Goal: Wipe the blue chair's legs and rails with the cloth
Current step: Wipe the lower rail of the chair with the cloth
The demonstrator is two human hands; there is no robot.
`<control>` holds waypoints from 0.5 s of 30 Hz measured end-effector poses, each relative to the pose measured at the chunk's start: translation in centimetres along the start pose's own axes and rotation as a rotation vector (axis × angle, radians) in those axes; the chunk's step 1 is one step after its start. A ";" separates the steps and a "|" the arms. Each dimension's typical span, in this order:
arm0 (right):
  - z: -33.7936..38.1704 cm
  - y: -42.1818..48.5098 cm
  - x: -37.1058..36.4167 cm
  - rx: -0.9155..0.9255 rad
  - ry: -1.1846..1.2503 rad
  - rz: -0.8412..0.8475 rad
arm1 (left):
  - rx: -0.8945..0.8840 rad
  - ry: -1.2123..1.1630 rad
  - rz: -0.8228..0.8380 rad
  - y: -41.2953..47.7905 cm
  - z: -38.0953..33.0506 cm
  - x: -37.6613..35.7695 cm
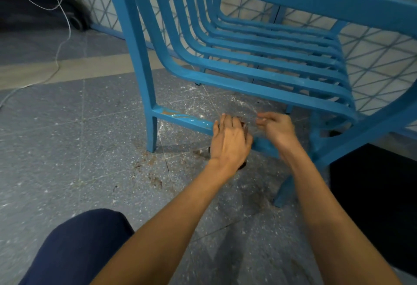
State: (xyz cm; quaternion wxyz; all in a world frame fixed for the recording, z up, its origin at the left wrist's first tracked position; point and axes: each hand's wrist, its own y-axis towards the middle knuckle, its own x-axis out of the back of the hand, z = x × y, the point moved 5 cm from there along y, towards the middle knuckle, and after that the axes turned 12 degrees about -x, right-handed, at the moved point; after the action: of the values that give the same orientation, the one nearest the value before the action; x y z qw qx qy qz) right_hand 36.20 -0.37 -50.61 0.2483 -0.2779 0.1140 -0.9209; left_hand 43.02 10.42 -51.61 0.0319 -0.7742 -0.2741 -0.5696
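Mid-wipe on the blue chair (259, 70): the left hand (230, 140) pressed the cloth (242, 166) onto the lower rail (185, 118), fingers nearly straight. The right hand (277, 128) was curled, its grip too blurred to tell. The next stroke probably ran toward the near leg (284, 191).

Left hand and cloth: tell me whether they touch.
Touching. The head view shows the left hand lying over the dark cloth, which peeks out beside its fingers on the chair's lower rail.
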 end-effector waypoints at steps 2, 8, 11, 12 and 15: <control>-0.4 -0.1 0.2 0.063 -0.143 -0.034 | -0.042 0.023 -0.026 -0.1 1.8 0.6; -0.7 -2.8 -2.3 0.262 -0.751 -0.102 | -0.064 0.005 -0.098 0.1 6.8 1.4; -0.8 -2.8 -2.4 0.294 -0.755 -0.160 | -0.163 -0.037 -0.113 0.2 3.9 0.6; -0.9 -2.8 -2.4 0.298 -0.766 -0.162 | -0.205 -0.072 -0.132 -0.1 3.0 0.3; -1.1 -3.2 -2.2 0.336 -0.828 -0.126 | -0.260 -0.214 -0.164 -1.7 2.9 0.4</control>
State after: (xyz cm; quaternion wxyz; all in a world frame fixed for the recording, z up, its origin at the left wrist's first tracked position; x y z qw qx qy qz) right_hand 35.94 3.63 -51.39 0.2580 -0.5850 -0.1634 -0.7514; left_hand 44.85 13.12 -52.71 -0.1443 -0.8032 -0.2622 -0.5151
